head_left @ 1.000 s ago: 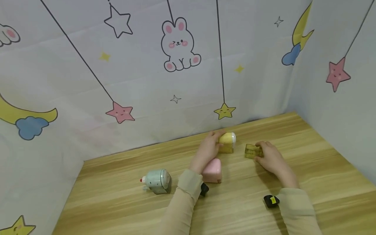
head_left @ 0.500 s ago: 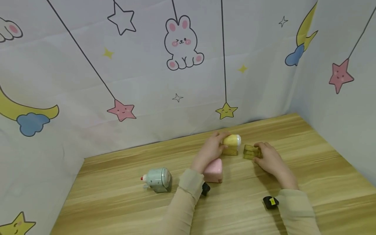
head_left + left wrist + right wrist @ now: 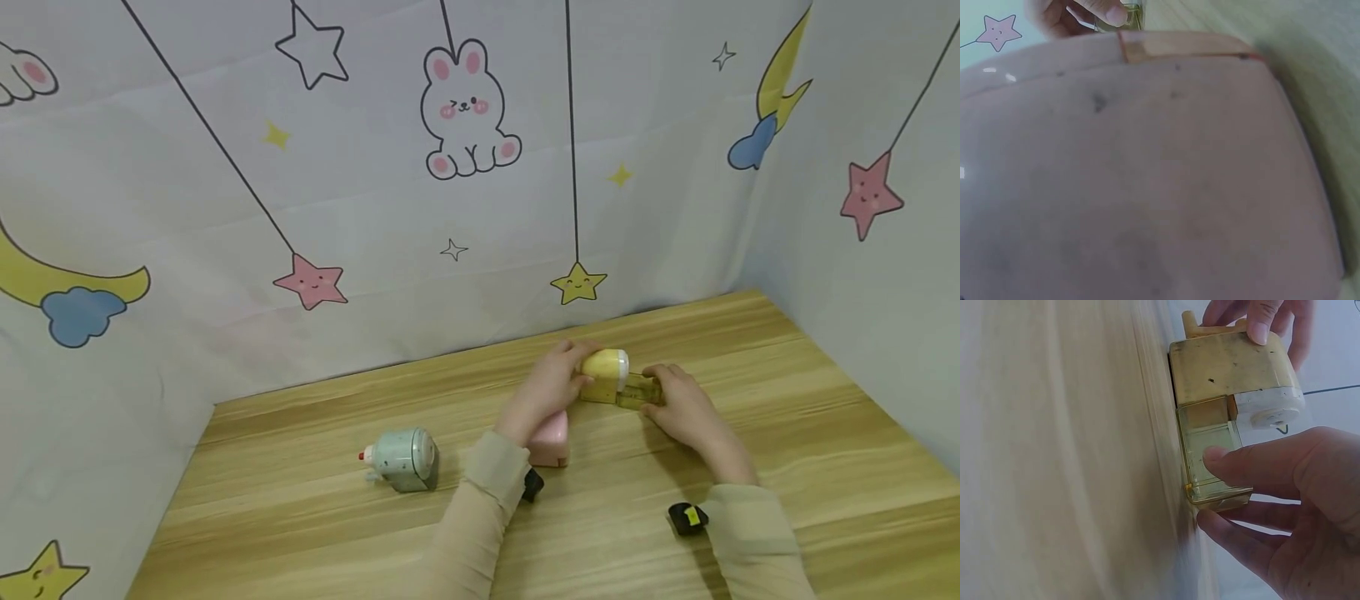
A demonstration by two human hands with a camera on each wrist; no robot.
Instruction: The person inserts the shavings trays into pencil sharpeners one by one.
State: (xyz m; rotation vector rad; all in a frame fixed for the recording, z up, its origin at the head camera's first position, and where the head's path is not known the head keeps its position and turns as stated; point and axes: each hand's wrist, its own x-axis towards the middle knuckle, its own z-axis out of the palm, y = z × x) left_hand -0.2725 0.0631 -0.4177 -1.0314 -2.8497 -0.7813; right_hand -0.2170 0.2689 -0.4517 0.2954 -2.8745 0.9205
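My left hand point(image 3: 550, 387) grips the yellow crank pencil sharpener point(image 3: 603, 364) by its left end, near the back of the table. In the right wrist view the left thumb presses on the side of the sharpener's body point(image 3: 1222, 365). My right hand point(image 3: 686, 408) pinches a clear yellow shavings drawer point(image 3: 1207, 434) between thumb and fingers. The drawer's inner end meets the opening low in the sharpener, below its white face; the rest sticks out. How deep it sits is hard to tell. A pink sharpener point(image 3: 551, 442) stands under my left wrist and fills most of the left wrist view.
A pale green sharpener point(image 3: 405, 458) with a red-tipped knob stands at left on the wooden table point(image 3: 300, 500). Behind the table hangs a white cloth point(image 3: 360, 208) printed with stars and a rabbit. A black wrist camera point(image 3: 687, 518) hangs beside my right sleeve.
The left hand has moved the yellow sharpener to the right. The gap between it and the drawer has closed, and they now meet. The right hand has shifted only slightly left.
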